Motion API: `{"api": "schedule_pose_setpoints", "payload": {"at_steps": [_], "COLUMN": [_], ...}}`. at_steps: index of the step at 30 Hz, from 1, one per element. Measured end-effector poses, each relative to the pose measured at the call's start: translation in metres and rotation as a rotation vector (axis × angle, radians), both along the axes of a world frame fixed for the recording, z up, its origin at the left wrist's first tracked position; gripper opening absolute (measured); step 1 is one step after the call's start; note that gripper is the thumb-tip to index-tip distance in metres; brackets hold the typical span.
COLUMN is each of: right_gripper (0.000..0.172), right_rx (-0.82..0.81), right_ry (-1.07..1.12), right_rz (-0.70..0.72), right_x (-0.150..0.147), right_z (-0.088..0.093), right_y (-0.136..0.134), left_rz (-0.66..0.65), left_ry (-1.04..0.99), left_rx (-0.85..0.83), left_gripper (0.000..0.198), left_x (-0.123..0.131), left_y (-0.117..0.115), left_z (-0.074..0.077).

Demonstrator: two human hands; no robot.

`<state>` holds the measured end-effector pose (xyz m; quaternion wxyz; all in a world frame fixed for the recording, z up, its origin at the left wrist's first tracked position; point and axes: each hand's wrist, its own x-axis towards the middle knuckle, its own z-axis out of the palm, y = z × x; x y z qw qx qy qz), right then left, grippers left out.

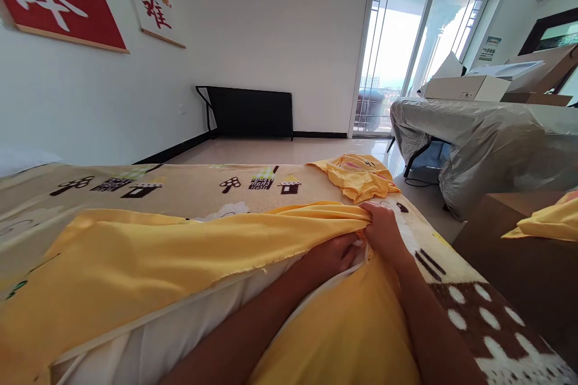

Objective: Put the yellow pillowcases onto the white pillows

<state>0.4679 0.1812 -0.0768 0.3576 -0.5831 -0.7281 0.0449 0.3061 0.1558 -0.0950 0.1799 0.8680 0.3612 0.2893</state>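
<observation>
A large yellow fabric cover stretches across the foreground, its opening gaping along the near side. White fabric shows inside that opening. My left hand reaches in between the layers, with its fingers curled on the white fabric near the corner; its fingertips are partly hidden. Right beside it, my right hand is closed on the gathered corner of the yellow cover, from outside. The two hands almost touch. More yellow cloth hangs below them toward me.
A patterned beige and brown blanket lies underneath. Crumpled yellow cloth rests at its far edge, and another yellow cloth on a cardboard box at right. Beyond stands a plastic-covered table with boxes. A black folded panel leans on the wall.
</observation>
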Motion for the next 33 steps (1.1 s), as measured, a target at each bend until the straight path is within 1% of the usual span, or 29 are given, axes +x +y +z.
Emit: {"api": "schedule_pose_setpoints", "payload": {"at_steps": [3, 7, 10, 12, 15, 17, 19, 21, 23, 27, 33], "right_gripper": [0.028, 0.031, 0.032, 0.029, 0.025, 0.024, 0.024, 0.026, 0.029, 0.030, 0.033], "right_rx": [0.020, 0.013, 0.012, -0.004, -0.059, -0.097, -0.126, -0.154, -0.181, -0.218, -0.239], "right_ry": [0.016, 0.017, 0.038, 0.077, 0.150, 0.202, 0.261, 0.316, 0.362, 0.419, 0.469], "right_rz": [0.000, -0.005, 0.010, 0.046, 0.113, 0.158, 0.207, 0.247, 0.274, 0.310, 0.307], "right_x": [0.000, 0.000, -0.001, -0.002, -0.003, -0.002, -0.001, 0.000, 0.000, 0.001, 0.001], "right_z": [-0.001, -0.001, 0.001, 0.002, 0.002, 0.002, 0.001, 0.001, 0.001, 0.000, -0.003], "right_y": [0.000, 0.000, 0.000, 0.001, 0.002, 0.003, 0.003, 0.002, 0.001, 0.001, 0.003], "left_rz": [-0.018, -0.087, -0.089, -0.049, 0.046, 0.155, 0.271, 0.347, 0.363, 0.349, 0.326], "left_ry": [-0.002, -0.023, -0.066, -0.119, -0.200, -0.249, -0.288, -0.315, -0.340, -0.403, -0.384], "left_rx": [-0.013, -0.021, -0.036, -0.069, -0.133, -0.201, -0.267, -0.311, -0.326, -0.343, -0.334], "left_gripper": [0.037, 0.034, 0.033, 0.033, 0.031, 0.029, 0.032, 0.035, 0.036, 0.042, 0.039], "left_x": [0.000, 0.000, -0.001, -0.002, 0.001, 0.006, 0.010, 0.013, 0.016, 0.018, 0.020], "left_y": [-0.001, -0.003, 0.000, 0.004, 0.012, 0.014, 0.016, 0.016, 0.018, 0.025, 0.027], "left_z": [0.005, 0.011, 0.008, 0.001, -0.011, -0.016, -0.018, -0.019, -0.018, -0.017, -0.013]}}
